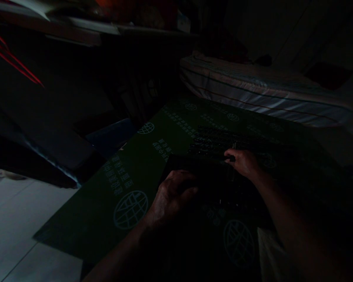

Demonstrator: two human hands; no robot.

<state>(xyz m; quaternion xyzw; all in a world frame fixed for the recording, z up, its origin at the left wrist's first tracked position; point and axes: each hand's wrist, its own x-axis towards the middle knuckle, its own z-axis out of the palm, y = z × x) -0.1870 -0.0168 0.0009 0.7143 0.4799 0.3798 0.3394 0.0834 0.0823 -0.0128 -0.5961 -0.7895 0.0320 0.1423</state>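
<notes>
The scene is very dark. A flat black thing (206,172) lies on a green board (91,219); its kind is lost in shadow. My left hand (173,192) rests on its left part, thumb and fingers apart, fingertips hard to make out. At its far edge my right hand (244,161) is closed in a pinch. What sits between those fingers is too dark to name; a thin pale line shows beside them. Just beyond lie several black strips (206,143) with small shiny bits along them.
The board carries pale globe prints and lettering. Behind it stands a bed or mattress with a striped cover (253,86). A cluttered table (76,31) is at upper left, with red cords (14,58) hanging. Below it sits a blue container (111,135). Pale floor tiles (14,223) show lower left.
</notes>
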